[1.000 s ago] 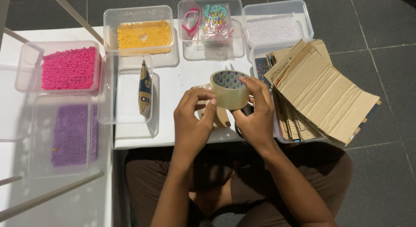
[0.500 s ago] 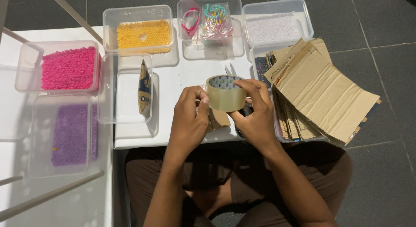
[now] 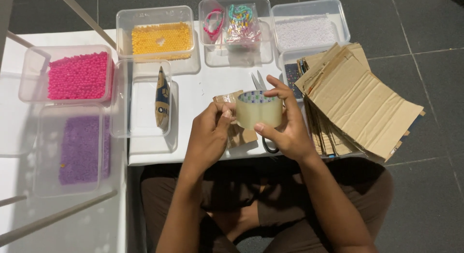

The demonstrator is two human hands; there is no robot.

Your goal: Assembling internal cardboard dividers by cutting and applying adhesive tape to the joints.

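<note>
**Tape roll held in both hands above the desk**

Roll of clear tape (image 3: 258, 109) held up over the front edge of the white desk (image 3: 203, 88), between the two hands. Right hand (image 3: 285, 122): grip clenched around the roll, fingers arched over its top rim, thumb under its near side. Left hand (image 3: 210, 132): grip pinched against the roll's left face, fingertips touching the tape surface; whether it holds a loose tape end cannot be told.

Relative to the roll:
- small cardboard piece (image 3: 239, 132) just behind and below, partly hidden by the hands
- scissors (image 3: 258, 81) just beyond, blades pointing away
- stack of cardboard sheets (image 3: 357, 101) just to the right
- empty clear tray with a folded paper boat (image 3: 162, 103) to the left
- tubs of pink beads (image 3: 77, 75) and purple beads (image 3: 79, 149) far left
- yellow beads (image 3: 162, 40), white beads (image 3: 307, 33) beyond
</note>
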